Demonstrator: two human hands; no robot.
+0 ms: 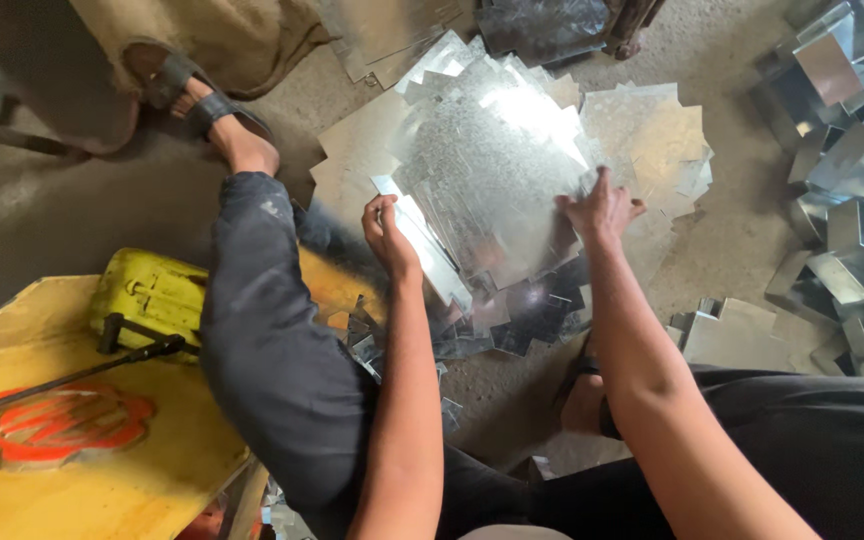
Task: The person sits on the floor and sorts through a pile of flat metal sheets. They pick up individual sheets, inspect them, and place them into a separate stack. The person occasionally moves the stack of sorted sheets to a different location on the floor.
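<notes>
The left hand pinches the near-left edge of the top galvanized sheet, fingers curled around the rim. The right hand lies spread and flat against the sheet's right edge, steadying it. The sheet is held tilted above a stack of notched sheet-metal blanks fanned out on the concrete floor, between the person's legs.

Hazards, as judged from this position:
- The cut edges and notched corners are bare, and both hands are ungloved. A slip along the rim would likely cut the fingers.
- The thin sheet may flex or slide off the uneven stack, since the blanks beneath lie offset rather than squared.
- Small offcuts lie near the left knee and could catch the sheet or the skin.

The sheet is a bright, spangled, zinc-coated blank, roughly square, with stepped notches at its corners. It reflects a strong glare near its centre.

Folded metal boxes are piled at the right. A yellow bench with a black lever stands at the left.
</notes>
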